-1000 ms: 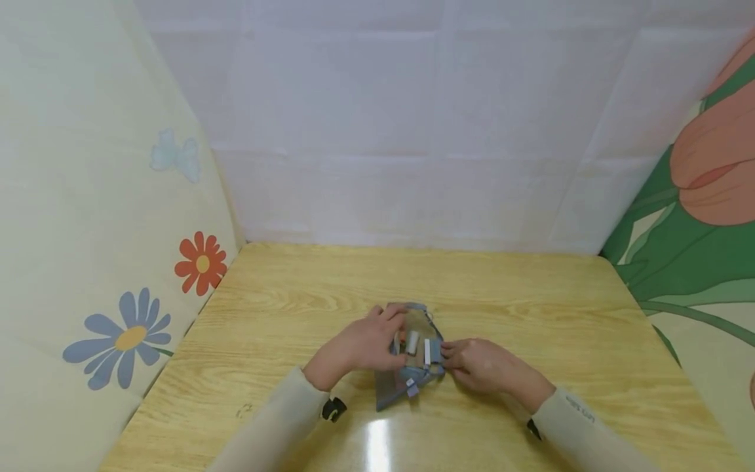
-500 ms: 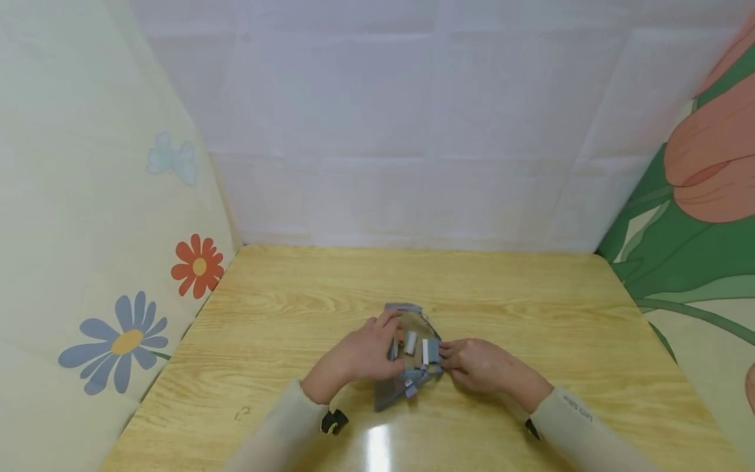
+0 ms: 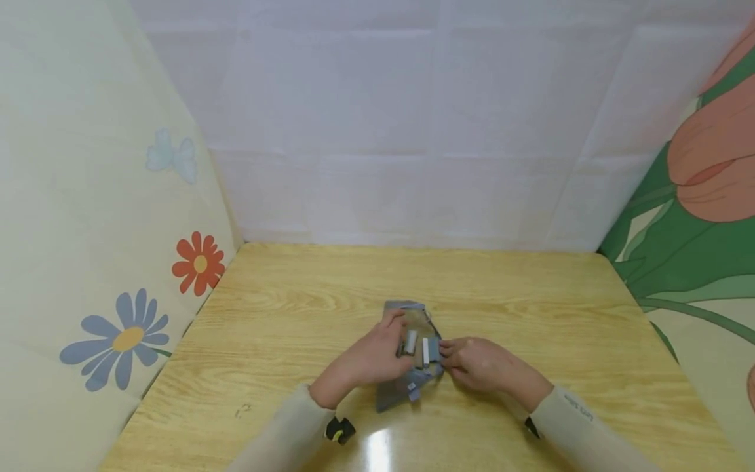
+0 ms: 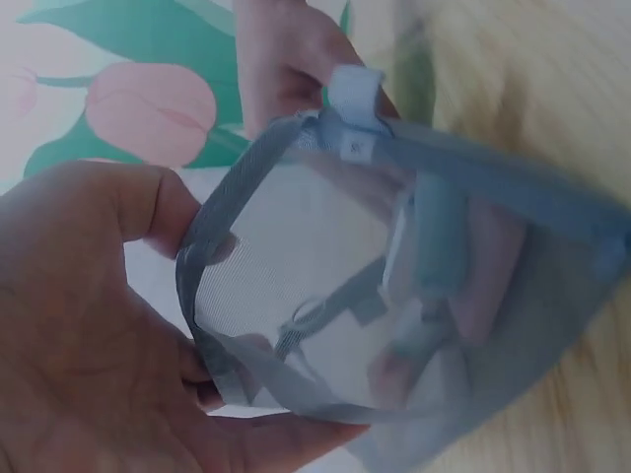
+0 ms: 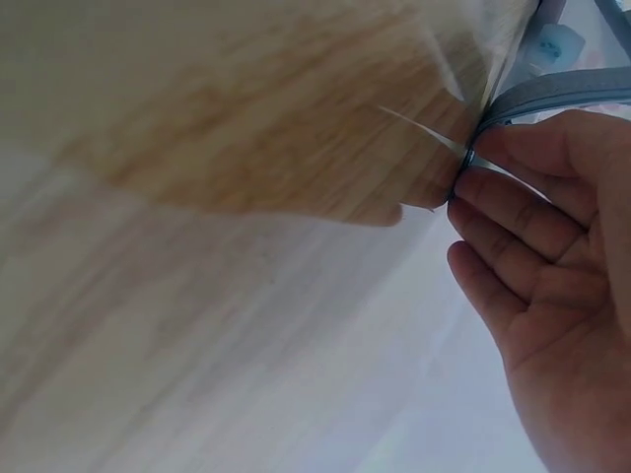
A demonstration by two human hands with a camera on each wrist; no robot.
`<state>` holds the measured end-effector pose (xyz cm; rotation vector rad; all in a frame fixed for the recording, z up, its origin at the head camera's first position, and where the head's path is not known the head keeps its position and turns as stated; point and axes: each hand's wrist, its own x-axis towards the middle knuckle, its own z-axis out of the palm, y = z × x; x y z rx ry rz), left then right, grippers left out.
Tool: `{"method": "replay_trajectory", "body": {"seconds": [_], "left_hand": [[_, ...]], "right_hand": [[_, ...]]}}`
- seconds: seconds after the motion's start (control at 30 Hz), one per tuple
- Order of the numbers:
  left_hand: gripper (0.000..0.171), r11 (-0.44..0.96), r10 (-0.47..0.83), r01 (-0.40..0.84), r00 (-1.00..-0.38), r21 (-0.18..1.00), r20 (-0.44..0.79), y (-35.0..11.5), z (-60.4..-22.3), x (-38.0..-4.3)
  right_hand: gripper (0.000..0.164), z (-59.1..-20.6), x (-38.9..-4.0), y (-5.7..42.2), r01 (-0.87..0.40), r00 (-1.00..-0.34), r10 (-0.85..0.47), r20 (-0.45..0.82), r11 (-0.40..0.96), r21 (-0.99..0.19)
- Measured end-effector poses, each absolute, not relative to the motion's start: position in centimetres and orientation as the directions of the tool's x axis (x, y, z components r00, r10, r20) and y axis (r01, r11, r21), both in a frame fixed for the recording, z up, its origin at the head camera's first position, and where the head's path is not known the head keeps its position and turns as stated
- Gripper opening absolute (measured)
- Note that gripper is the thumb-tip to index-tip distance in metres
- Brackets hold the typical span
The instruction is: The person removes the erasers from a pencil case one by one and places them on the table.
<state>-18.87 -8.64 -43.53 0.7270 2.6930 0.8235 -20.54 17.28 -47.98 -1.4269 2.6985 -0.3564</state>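
A grey-blue see-through mesh zipper pouch lies on the table between the hands, its mouth spread open. My left hand grips the pouch's left rim, thumb and fingers on the band in the left wrist view. At the opposite side my right hand pinches the edge between thumb and fingertips, as the right wrist view shows. Inside are a white-and-blue block and a small pale piece. Through the mesh in the left wrist view appear a teal block and a pink block, both blurred.
The wood-grain table extends around the pouch. A white cloth backdrop stands behind it. Flower-printed cloths hang at the left and right. A dark wrist device hangs under the left sleeve.
My left hand has shifted slightly right over the pouch, and its fingers now cover the orange piece seen earlier. My right hand keeps its place at the right edge.
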Motion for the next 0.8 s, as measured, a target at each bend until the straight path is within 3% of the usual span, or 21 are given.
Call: {"method": "replay_trajectory", "body": {"seconds": [0.17, 0.37, 0.53, 0.8], "left_hand": [[0.078, 0.664, 0.517, 0.342, -0.852, 0.665, -0.078, -8.1, -44.1, -19.0], [0.075, 0.491, 0.531, 0.301, -0.847, 0.817, -0.007, -9.3, -45.3, -19.2], [0.079, 0.462, 0.540, 0.339, -0.840, 0.819, 0.042, -10.2, -45.9, -18.9], [0.089, 0.556, 0.504, 0.308, -0.864, 0.772, -0.018, -10.3, -45.7, -18.2]], "right_hand": [[0.023, -47.9, -20.5, 17.2, -0.800, -0.576, -0.817, 0.034, 0.554, -0.232], [0.022, -47.8, -20.5, 17.1, -0.801, -0.573, -0.819, 0.037, 0.550, -0.237], [0.022, -47.9, -20.5, 17.0, -0.812, -0.565, -0.823, 0.064, 0.540, -0.224], [0.020, -47.8, -20.1, 17.0, -0.803, -0.580, -0.812, 0.071, 0.555, -0.216]]}}
